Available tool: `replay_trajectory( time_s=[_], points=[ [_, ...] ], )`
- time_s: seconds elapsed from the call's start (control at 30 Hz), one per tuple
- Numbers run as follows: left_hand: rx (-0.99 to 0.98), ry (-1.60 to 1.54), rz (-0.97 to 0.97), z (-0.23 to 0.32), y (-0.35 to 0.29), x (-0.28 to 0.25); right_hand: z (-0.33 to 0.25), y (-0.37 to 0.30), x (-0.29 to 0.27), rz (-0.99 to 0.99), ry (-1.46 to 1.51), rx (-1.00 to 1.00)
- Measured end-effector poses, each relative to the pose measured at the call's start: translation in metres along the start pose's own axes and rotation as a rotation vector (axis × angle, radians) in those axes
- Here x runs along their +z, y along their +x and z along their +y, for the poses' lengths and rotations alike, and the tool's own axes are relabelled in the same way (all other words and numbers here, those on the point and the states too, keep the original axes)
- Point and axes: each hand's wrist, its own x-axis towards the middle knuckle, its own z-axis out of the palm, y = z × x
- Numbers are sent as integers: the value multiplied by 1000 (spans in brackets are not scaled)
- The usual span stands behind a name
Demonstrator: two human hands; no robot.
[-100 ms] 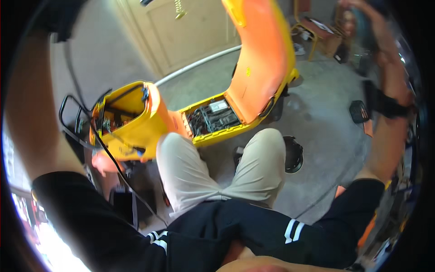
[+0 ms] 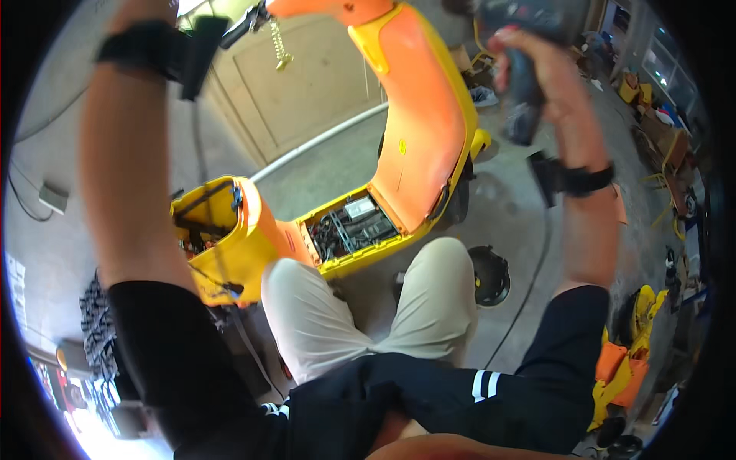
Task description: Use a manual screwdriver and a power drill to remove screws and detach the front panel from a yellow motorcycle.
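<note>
In my right hand (image 2: 548,69) is a dark pistol-grip power tool (image 2: 523,96), raised at the upper right, its body blurred. My fingers wrap round its handle. My left hand (image 2: 144,11) is raised at the upper left and mostly cut off by the picture's edge, so its fingers are hidden. It is nearest the scooter's dark handlebar end (image 2: 244,27). The yellow and orange scooter (image 2: 425,115) stands before my knees. Wiring and a silver box (image 2: 360,208) show in its uncovered floor compartment, and its seat compartment (image 2: 215,207) is uncovered too.
A black bowl-like part (image 2: 491,276) lies on the floor beside my right knee. Yellow and orange panels (image 2: 621,368) lie at the lower right. A cable (image 2: 529,299) hangs beside my right forearm. Behind the scooter are a beige door (image 2: 314,100) and a white pipe (image 2: 318,138).
My view has shifted, bringing more of the scooter's handlebar into sight. My right hand, holding the power tool, has moved left in the picture; my left forearm has moved right.
</note>
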Motion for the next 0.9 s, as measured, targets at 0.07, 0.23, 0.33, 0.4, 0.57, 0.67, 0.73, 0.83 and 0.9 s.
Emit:
replay_trajectory(
  time_s=[0.07,0.23,0.33,0.4,0.57,0.67,0.73,0.83,0.9],
  points=[
    [25,10,87,-56,10,38,40,13,-6,25,210,-34],
    [21,255,385,-147,12,105,94,35,10,43,595,10],
    [148,385,390,-135,15,129,94,39,22,-59,700,-105],
    [218,481,390,-165,35,128,93,52,48,-24,704,-96],
    [95,523,289,-153,61,138,101,75,57,-41,728,-58],
    [17,291,248,-146,51,145,105,79,60,-29,764,-58],
    [-25,153,241,-146,48,142,108,82,64,-48,768,-43],
    [224,537,230,-148,45,137,110,86,67,-44,774,-84],
    [197,510,186,-146,45,132,109,87,64,-54,739,-47]
  ],
)
